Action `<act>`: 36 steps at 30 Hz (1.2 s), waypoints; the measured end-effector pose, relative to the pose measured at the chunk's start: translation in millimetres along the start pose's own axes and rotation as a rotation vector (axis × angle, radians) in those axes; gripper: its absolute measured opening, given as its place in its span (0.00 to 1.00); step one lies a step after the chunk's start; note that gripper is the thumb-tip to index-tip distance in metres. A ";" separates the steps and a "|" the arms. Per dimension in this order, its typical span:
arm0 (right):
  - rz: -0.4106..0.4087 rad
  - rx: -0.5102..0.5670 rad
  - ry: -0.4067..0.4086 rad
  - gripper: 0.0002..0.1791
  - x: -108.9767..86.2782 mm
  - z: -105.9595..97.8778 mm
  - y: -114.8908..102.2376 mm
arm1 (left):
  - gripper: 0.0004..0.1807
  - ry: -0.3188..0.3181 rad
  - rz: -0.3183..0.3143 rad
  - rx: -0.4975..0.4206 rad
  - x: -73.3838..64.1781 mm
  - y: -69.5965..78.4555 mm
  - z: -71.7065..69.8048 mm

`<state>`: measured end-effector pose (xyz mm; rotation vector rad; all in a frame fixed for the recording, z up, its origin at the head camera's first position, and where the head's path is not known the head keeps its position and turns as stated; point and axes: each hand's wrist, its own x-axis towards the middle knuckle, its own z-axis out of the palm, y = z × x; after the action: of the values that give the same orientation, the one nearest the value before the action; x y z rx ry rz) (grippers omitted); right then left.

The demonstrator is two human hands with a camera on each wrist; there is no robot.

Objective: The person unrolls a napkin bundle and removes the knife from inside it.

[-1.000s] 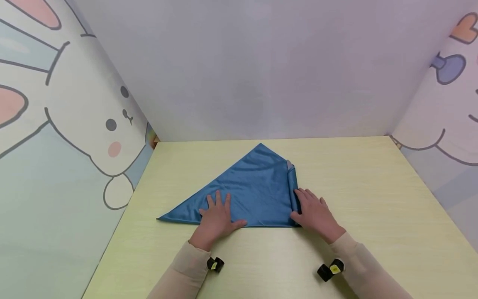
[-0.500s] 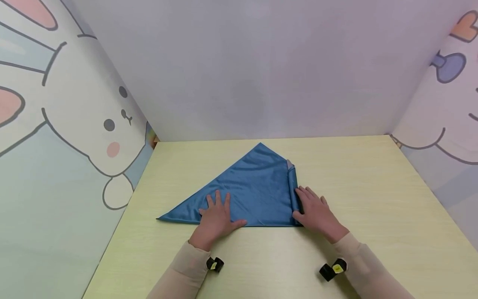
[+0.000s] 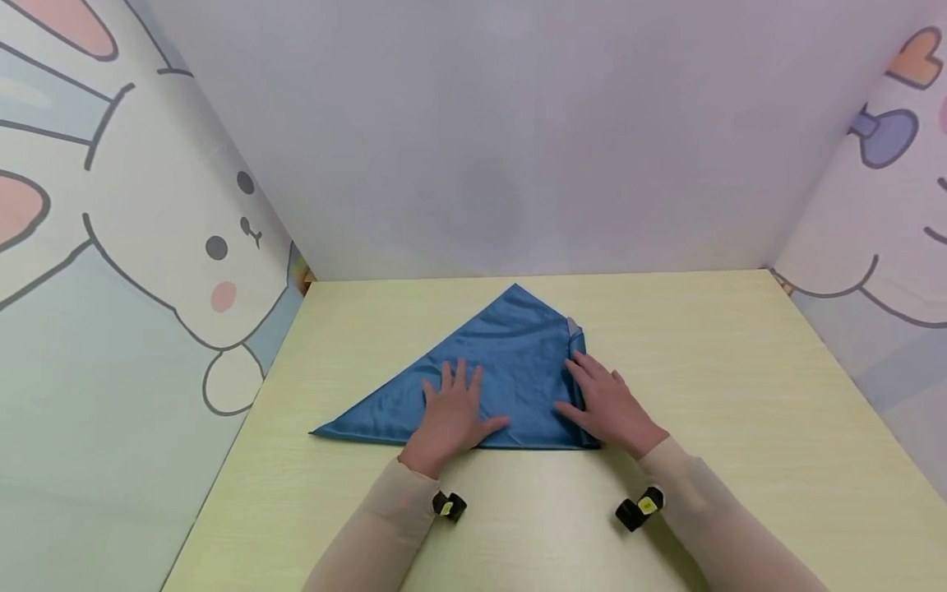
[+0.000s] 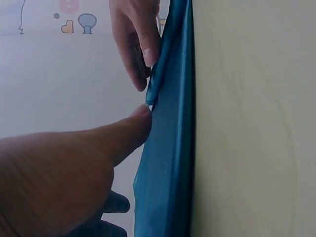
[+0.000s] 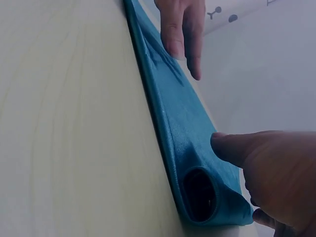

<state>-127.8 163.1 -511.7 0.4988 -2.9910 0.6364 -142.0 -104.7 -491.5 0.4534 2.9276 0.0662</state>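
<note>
Pale wood grain marks the tabletop (image 3: 703, 353), bounded behind by a plain lilac-grey wall (image 3: 503, 140) and at the sides by printed panels, the left panel (image 3: 133, 395) bearing a white rabbit. Glossy blue cloth (image 3: 510, 345) lies at mid-table, its straight edge toward the person, one corner tapering leftward and another pointing to the wall; its right side forms a roll (image 3: 578, 339), whose near end appears as a hollow loop in the right wrist view. Left hand (image 3: 450, 418): over the cloth's middle, fingers and thumb spread apart. Right hand (image 3: 612, 407): across the roll, fingers extended, thumb held apart over the flat portion; firmness of contact cannot be told for either hand.
</note>
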 end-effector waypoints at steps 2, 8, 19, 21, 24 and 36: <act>-0.003 -0.019 -0.006 0.45 2.7 2.2 0.4 | 0.56 -0.018 0.024 -0.007 3.9 4.4 0.0; -0.002 -0.034 -0.014 0.46 4.8 8.2 2.2 | 0.57 -0.062 0.070 0.022 7.6 10.8 2.8; -0.015 -0.043 0.000 0.45 4.0 10.5 7.2 | 0.58 -0.091 0.058 0.028 7.0 13.2 0.5; -0.018 -0.053 0.000 0.44 4.8 10.7 7.8 | 0.58 -0.096 0.054 0.024 7.7 13.2 -0.1; -0.014 -0.061 -0.001 0.44 5.4 10.6 8.9 | 0.58 -0.099 0.051 0.025 8.5 13.6 -1.3; -0.011 -0.052 0.001 0.43 4.5 9.2 13.3 | 0.59 -0.079 0.053 0.013 9.5 12.5 1.1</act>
<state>-136.0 169.6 -524.8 0.5111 -2.9934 0.5570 -147.0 -89.9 -493.3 0.5232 2.8401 0.0359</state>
